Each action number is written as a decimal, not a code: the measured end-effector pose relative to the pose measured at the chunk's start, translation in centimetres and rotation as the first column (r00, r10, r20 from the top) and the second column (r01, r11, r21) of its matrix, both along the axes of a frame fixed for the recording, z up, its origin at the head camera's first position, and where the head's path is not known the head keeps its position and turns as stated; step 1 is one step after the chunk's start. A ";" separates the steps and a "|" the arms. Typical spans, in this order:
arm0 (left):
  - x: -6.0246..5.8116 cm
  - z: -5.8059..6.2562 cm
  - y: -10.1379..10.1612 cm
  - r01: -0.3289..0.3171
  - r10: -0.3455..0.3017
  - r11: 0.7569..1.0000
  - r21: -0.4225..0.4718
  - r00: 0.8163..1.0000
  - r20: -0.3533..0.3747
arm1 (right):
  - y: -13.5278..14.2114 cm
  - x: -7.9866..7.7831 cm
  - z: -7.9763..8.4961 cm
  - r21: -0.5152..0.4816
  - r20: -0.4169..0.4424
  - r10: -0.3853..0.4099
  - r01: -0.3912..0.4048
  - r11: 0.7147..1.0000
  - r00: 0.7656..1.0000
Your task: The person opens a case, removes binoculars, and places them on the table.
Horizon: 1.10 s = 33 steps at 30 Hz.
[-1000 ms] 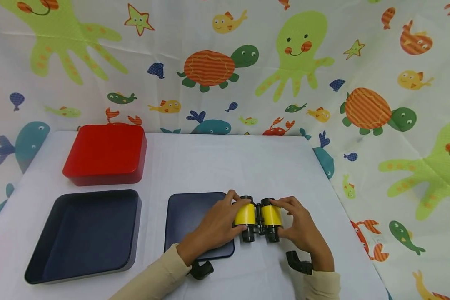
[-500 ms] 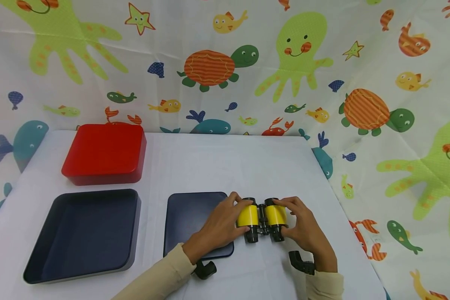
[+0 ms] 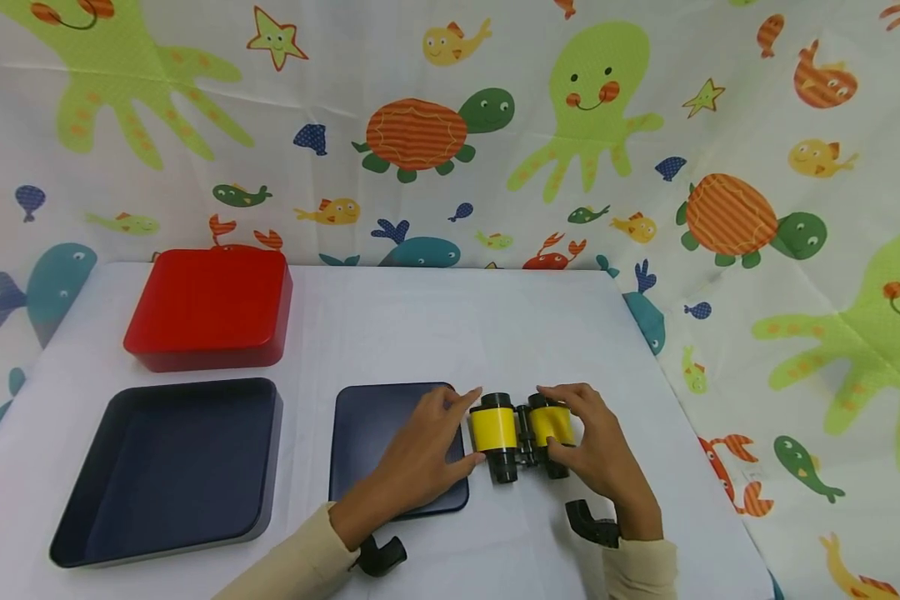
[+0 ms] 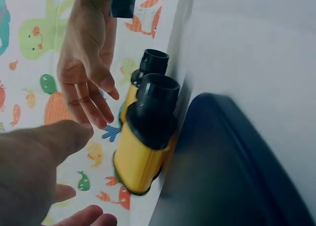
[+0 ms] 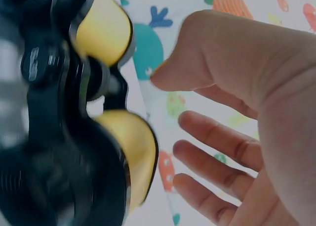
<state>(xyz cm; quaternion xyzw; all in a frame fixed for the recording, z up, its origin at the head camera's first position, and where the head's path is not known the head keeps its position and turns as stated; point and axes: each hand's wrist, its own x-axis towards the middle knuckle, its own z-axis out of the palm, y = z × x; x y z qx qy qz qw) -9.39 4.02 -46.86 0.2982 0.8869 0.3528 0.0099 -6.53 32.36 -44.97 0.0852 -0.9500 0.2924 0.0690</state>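
A pair of yellow and black binoculars (image 3: 493,429) lies on the white table in front of me. My left hand (image 3: 420,450) is just left of them, over a flat dark blue tray or lid (image 3: 360,417), thumb and fingers spread apart. In the left wrist view a gap shows between this hand (image 4: 29,161) and the yellow barrel. Beside the other barrel is my right hand (image 3: 603,442), its fingers overlapping that barrel in the head view. The right wrist view shows this hand (image 5: 222,63) apart from the binoculars (image 5: 136,152), fingers loosely spread and holding nothing.
A deeper dark blue tray (image 3: 172,467) sits at the left of the table, with a red box (image 3: 213,300) behind it. A fabric printed with sea animals (image 3: 420,133) hangs behind the table and down its right side.
Both hands have let go of the binoculars, which shifted slightly right and then stopped. My left hand has drawn away to the left; the right has lifted off.
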 end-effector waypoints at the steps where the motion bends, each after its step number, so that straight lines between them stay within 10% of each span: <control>1: 0.2 0.3 -0.5 -0.007 0.007 1.000 0.007 1.000 -0.002 | -0.3 -0.1 0.1 -0.007 -0.012 0.004 -0.004 1.000 1.000; 33: 1.3 5.3 -11.8 -0.204 0.202 0.979 0.007 0.960 -0.194 | -9.0 -4.4 1.8 -0.114 -0.128 0.218 -0.233 0.966 0.967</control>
